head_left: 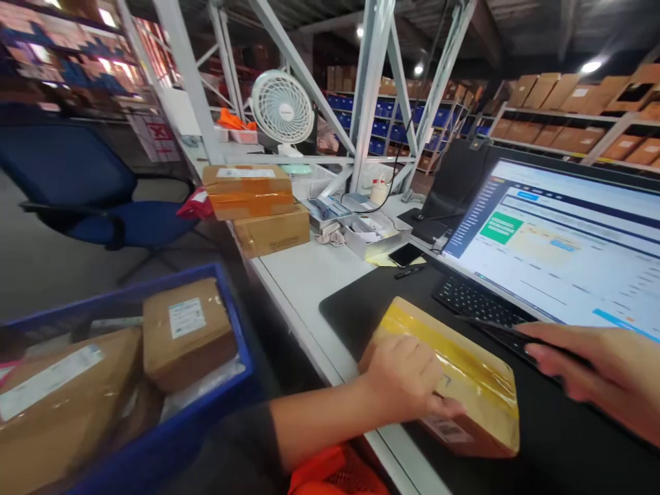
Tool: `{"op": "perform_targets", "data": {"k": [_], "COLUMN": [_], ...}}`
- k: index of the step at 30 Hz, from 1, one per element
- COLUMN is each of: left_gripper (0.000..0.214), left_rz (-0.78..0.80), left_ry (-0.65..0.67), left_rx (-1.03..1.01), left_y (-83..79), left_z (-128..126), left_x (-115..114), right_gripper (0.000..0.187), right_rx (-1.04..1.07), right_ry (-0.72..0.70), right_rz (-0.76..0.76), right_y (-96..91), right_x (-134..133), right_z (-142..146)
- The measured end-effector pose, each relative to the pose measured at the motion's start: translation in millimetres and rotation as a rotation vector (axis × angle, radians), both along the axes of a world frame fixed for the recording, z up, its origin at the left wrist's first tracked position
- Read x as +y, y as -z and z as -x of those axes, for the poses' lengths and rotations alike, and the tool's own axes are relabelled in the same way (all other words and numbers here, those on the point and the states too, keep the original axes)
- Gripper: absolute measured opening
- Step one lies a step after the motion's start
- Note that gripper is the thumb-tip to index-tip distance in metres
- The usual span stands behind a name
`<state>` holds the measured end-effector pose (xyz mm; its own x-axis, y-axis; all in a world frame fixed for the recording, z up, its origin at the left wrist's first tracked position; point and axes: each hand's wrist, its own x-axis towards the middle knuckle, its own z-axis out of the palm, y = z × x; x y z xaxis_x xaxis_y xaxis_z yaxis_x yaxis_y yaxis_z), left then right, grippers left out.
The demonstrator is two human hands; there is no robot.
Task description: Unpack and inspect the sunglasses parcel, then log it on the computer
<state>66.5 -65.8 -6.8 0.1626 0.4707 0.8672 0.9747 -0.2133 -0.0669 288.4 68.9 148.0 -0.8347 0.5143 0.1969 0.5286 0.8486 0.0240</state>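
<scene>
At far left, a blue bin (240, 344) filled with brown packages (185, 330) is seen beside the tabletop (299, 282), where two stacked boxes (258, 213) are set further back. Near the middle, a yellow-taped parcel (479, 378) is laid on a black mat (361, 309) at the tabletop's front and is gripped from above by the left hand (407, 378), fingers curled over its top. To the right, before the keyboard (474, 302) and monitor (567, 234), the right hand (608, 375) is held beside the parcel, a thin dark object (515, 340) at its fingers; whether it is gripped cannot be told.
</scene>
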Motion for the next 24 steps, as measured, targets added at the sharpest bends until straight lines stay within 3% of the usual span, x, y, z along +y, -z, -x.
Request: {"op": "perform_targets", "data": {"k": [5,9,13,18,20,24], "left_gripper": [0.049,0.044,0.04,0.041,0.041,0.03], "left_rz": [-0.221,-0.28,-0.281,-0.237,-0.201,-0.036], "left_ry": [0.021,0.05,0.063,0.066,0.051,-0.003], "left_rx": [-0.022,-0.053,-0.075,-0.07,-0.055,-0.045], "left_y": [14.1,13.8,14.2,11.4,5.5,-18.4], "left_z": [2,2,1,5,7,5], "left_x": [9,6,2,-3,-5,-9], "right_gripper": [0.033,0.021,0.022,0.02,0.021,0.032], "right_rx": [-0.226,-0.398,-0.505,-0.538,-0.465,-0.105], "right_ry": [-0.113,-0.115,-0.082,-0.052,-0.025,0.053], "right_rz": [0.084,-0.004,-0.042,0.0,0.041,0.112], "right_y": [-0.8,-2.8,-6.9,-9.4,-12.8,-24.9], "right_x": [-35,-52,-56,-60,-61,-60], "right_z": [102,133,129,103,87,40]}}
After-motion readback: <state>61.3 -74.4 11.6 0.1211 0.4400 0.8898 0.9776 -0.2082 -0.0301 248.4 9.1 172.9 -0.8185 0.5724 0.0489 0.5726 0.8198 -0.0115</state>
